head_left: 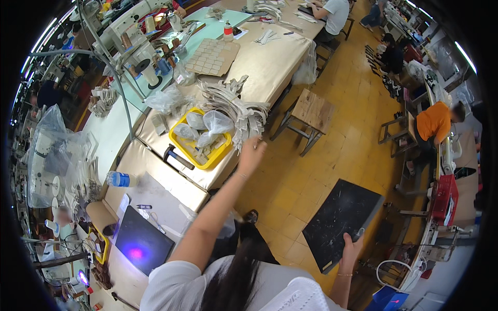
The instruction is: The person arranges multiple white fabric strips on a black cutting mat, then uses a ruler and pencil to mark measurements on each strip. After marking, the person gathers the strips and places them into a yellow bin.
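Note:
My left hand (252, 155) reaches to the near end of a heap of pale grey cut strips (236, 106), which hang over the table's right edge. Its fingers are curled closed at the strip ends; how many they grip is hidden. Out to the right, over the floor, my right hand (351, 252) grasps a flat black board (340, 220) by its near right edge, thumb on top. The board is tilted and has pale scuffs. Beside the heap, a yellow tray (204, 165) holds several clear plastic bags and small pieces. A hammer (178, 157) lies against the tray's left side.
A second dark panel (142, 239) with a violet light spot lies on the near table. Left of the tray stands a blue-labelled bottle (119, 179). A wooden stool (310, 111) is on the yellow floor. A person in orange (434, 122) sits far right.

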A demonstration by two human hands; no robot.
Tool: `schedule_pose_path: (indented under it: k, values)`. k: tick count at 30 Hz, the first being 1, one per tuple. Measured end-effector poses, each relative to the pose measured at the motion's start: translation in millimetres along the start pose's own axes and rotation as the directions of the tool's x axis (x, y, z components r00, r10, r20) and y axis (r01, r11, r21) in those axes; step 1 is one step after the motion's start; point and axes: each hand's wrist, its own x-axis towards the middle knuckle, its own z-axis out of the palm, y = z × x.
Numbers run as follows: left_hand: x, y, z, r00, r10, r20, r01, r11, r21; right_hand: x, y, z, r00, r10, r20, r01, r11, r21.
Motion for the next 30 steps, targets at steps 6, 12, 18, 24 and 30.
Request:
schedule_pose_path:
  k: [6,12,18,24,30]
  values:
    - [96,-68,-77,0.941,-0.253,-0.226,0.168,0.926,-0.338,41,36,-13,0.999,-0.030,-0.024,0.017,0.911,-0.412]
    - [170,-103,-77,0.808,-0.589,-0.028,0.519,0.731,-0.443,68,69,-10,0.997,0.046,0.057,0.007,0.713,-0.702]
    - [202,-112,-44,0.686,-0.710,-0.156,0.425,0.565,-0.707,125,82,21,0.930,0.346,0.123,-0.117,0.598,-0.793]
    - [201,-86,-46,0.774,-0.632,-0.037,0.306,0.424,-0.852,192,95,53,0.897,0.377,0.231,0.008,0.507,-0.862]
    - [196,-79,-44,0.787,-0.593,-0.168,0.262,0.569,-0.779,270,88,83,0.876,0.352,0.331,0.162,0.433,-0.887]
